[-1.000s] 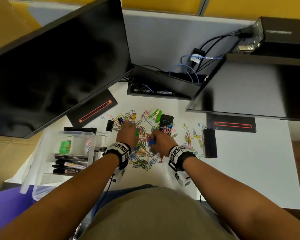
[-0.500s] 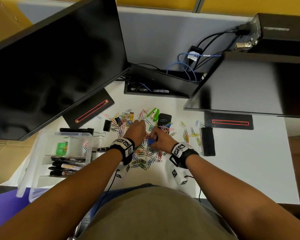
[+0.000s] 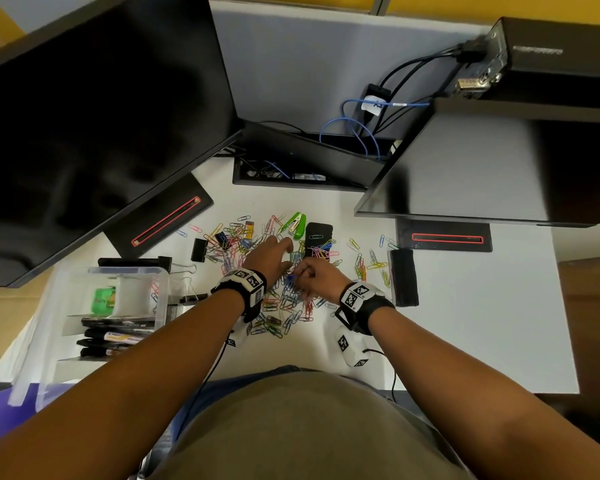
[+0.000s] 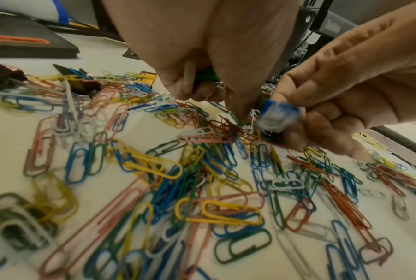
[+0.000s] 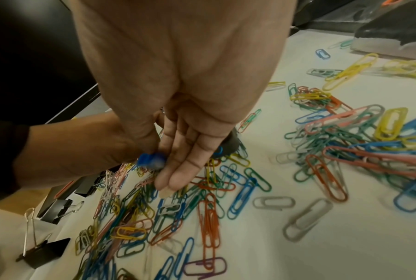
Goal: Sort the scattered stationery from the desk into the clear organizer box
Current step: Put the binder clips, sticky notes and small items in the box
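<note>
Several coloured paper clips (image 3: pixel 284 306) lie in a heap on the white desk (image 3: pixel 465 323). My left hand (image 3: pixel 272 256) hovers over the heap with its fingers curled round a small green item (image 4: pixel 207 73). My right hand (image 3: pixel 314 274) is just to its right and pinches a small blue clip (image 4: pixel 279 113) between thumb and fingers; the same blue clip (image 5: pixel 152 161) looks blurred in the right wrist view. The two hands almost touch. The clear organizer box (image 3: pixel 129 270) stands at the left and holds black markers (image 3: pixel 118 336) and a green item (image 3: pixel 104 297).
A green stapler (image 3: pixel 297 225), a black block (image 3: pixel 317 233) and black binder clips (image 3: pixel 199 249) lie behind the heap. Another black block (image 3: pixel 402 277) lies to the right. Two monitors (image 3: pixel 101 116) overhang the desk's back, their bases (image 3: pixel 167 220) beside the clips.
My left hand has moved right and now sits close against the right hand over the heap. The right hand still holds the blue clip, raised slightly.
</note>
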The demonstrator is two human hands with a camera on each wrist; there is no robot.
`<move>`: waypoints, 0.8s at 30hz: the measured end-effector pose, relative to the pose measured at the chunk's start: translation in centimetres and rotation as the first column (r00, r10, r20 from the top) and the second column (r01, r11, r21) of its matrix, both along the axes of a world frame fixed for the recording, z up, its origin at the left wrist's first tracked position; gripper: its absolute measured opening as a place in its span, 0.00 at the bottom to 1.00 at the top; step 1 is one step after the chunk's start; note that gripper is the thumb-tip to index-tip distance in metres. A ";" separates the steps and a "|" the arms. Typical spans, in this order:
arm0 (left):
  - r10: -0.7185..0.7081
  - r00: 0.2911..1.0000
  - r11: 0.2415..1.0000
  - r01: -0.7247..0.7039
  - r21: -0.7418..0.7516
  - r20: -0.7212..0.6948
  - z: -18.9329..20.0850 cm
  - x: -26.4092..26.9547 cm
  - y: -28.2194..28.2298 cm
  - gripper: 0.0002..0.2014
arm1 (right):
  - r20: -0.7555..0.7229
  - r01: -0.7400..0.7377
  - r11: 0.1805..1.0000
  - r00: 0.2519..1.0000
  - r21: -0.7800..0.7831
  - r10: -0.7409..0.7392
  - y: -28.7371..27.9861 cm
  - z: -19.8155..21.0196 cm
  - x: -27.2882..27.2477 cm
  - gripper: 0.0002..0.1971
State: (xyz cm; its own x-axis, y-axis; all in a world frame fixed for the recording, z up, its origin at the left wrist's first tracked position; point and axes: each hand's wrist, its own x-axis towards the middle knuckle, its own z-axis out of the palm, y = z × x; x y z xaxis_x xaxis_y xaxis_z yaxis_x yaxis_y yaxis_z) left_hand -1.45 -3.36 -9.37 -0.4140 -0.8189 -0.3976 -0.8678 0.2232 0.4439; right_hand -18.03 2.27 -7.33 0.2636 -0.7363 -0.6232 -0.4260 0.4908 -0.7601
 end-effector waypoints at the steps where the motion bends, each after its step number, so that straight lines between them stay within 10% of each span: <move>1: 0.007 1.000 1.000 -0.007 0.001 -0.002 0.1 -0.1 0.1 0.12 | -0.001 -0.004 1.000 1.000 -0.008 0.004 0.0 0.0 0.1 0.02; 10: 0.162 0.980 0.984 -0.152 0.091 -0.117 0.7 1.5 0.6 0.12 | -0.222 -0.142 0.966 0.971 -0.215 0.094 0.0 -0.6 0.9 0.05; 17: 0.252 0.958 0.963 -0.233 0.138 -0.134 2.1 3.9 0.7 0.15 | -0.532 -0.600 0.766 0.737 -0.231 0.417 -0.2 0.0 4.4 0.17; 24: 0.346 0.935 0.931 -0.333 0.147 -0.075 3.0 7.1 1.4 0.16 | -0.654 -0.743 0.651 0.573 -0.158 0.495 -1.1 -0.7 6.3 0.19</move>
